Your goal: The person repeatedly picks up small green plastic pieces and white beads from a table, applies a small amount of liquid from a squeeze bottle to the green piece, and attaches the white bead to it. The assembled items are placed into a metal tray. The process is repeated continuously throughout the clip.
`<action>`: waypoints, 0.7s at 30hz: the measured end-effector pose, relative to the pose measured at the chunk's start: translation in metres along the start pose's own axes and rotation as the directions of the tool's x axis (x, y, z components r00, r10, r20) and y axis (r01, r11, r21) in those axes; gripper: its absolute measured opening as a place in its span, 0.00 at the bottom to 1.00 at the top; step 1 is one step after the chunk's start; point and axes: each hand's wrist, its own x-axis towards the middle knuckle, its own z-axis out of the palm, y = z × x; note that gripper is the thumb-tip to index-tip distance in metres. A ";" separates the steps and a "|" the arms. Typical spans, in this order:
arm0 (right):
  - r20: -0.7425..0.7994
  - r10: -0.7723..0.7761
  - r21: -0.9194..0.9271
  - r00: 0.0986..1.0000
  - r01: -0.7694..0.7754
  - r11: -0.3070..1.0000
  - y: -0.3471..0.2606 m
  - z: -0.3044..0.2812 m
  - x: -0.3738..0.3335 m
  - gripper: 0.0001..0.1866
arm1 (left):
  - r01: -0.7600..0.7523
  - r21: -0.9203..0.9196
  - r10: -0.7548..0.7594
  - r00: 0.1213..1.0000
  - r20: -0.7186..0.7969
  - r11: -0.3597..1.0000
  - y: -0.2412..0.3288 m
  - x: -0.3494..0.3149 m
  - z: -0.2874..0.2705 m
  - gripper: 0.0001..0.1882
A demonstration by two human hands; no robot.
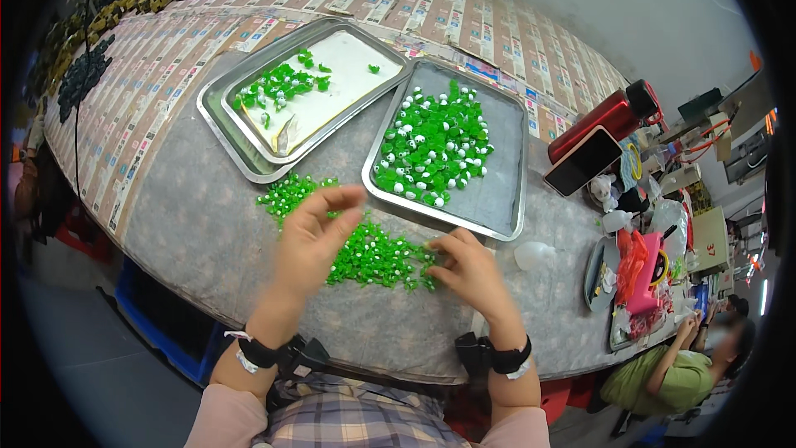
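A loose heap of small green plastic pieces with white dots [373, 255] lies on the grey table cover in front of me. My left hand [311, 236] hovers over the heap's left part, slightly blurred; its thumb and forefinger are apart, with nothing visible between them. At the heap's right edge, my right hand [471, 272] has thumb and forefinger curled around a small green piece [428, 257], partly hidden by the fingers. Beyond the hands, a metal tray [524, 158] holds many green pieces with white eye-like balls [435, 141]. Left of it, a white-lined tray [340, 108] carries fewer green pieces [286, 83].
The white-lined tray sits in a larger metal tray [217, 129]. A red bottle [593, 126] and a phone [583, 160] stand at right. Near them are a translucent cup [535, 255] and a pink holder [643, 278]. A co-worker in green [672, 377] sits at far right.
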 end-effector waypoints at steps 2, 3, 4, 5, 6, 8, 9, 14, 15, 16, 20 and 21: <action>-0.017 0.027 0.044 0.999 -0.026 0.999 0.006 -0.010 -0.006 0.13 | 0.081 -0.031 -0.077 0.992 0.099 0.996 -0.007 -0.011 0.006 0.13; -0.071 0.056 0.044 0.996 -0.053 0.998 0.005 -0.016 -0.009 0.12 | 0.122 -0.046 -0.114 0.981 0.158 0.991 -0.009 -0.015 0.012 0.12; -0.103 0.060 0.060 0.993 -0.054 0.997 0.010 -0.016 -0.009 0.12 | 0.166 -0.063 -0.151 0.970 0.192 0.984 -0.010 -0.018 0.017 0.12; -0.134 0.063 0.076 0.989 -0.053 0.996 0.017 -0.014 -0.009 0.11 | 0.210 -0.078 -0.188 0.956 0.225 0.975 -0.011 -0.020 0.022 0.12; -0.169 0.067 0.095 0.983 -0.052 0.994 0.020 -0.014 -0.009 0.11 | 0.253 -0.089 -0.223 0.939 0.262 0.963 -0.012 -0.022 0.026 0.12; -0.176 0.026 0.057 0.984 -0.017 0.998 0.013 -0.012 -0.006 0.10 | 0.293 -0.125 -0.254 0.932 0.257 0.948 -0.018 -0.024 0.029 0.11; -0.179 0.007 0.038 0.984 0.000 0.999 0.009 -0.010 -0.002 0.10 | 0.305 -0.133 -0.268 0.933 0.241 0.943 -0.021 -0.025 0.030 0.11; -0.080 -0.117 -0.181 0.990 0.101 0.978 0.003 0.000 0.014 0.09 | 0.290 -0.142 -0.265 0.949 0.173 0.946 -0.025 -0.019 0.028 0.11; -0.072 -0.152 -0.240 0.986 0.130 0.962 0.008 0.003 0.017 0.09 | 0.292 -0.146 -0.265 0.947 0.181 0.945 -0.026 -0.019 0.027 0.11; -0.063 -0.185 -0.299 0.981 0.158 0.941 0.009 0.005 0.019 0.09 | 0.294 -0.150 -0.264 0.946 0.190 0.944 -0.027 -0.019 0.026 0.11; -0.096 0.087 0.405 0.992 -0.041 0.913 -0.009 -0.003 0.006 0.06 | 0.275 -0.105 -0.248 0.944 0.217 0.956 -0.028 -0.024 0.027 0.11; -0.068 0.123 0.578 0.990 -0.061 0.814 -0.010 -0.003 0.000 0.05 | 0.240 -0.066 -0.218 0.946 0.241 0.968 -0.029 -0.024 0.029 0.11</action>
